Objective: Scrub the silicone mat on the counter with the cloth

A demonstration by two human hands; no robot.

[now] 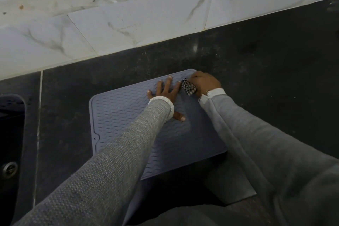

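On the dark bench (pixel 266 71), nearest: grey-blue ridged silicone mat (pixel 128 121) lying flat | left hand (pixel 166 95) pressed flat mid-mat, fingers (pixel 159 87) straight and spread apart | right hand (pixel 205 83) at far right corner, fingers clamped on checked cloth (pixel 189 86) | beyond: marbled wall tiles (pixel 143 24); sink (pixel 11 134) at left

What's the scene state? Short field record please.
mat: blue-grey silicone mat, flat on dark counter
left hand: left hand flat, fingers spread, pressing mat
right hand: right hand gripping checked cloth at mat's far right corner
sink: sink at left edge
wall: marbled tiles behind counter
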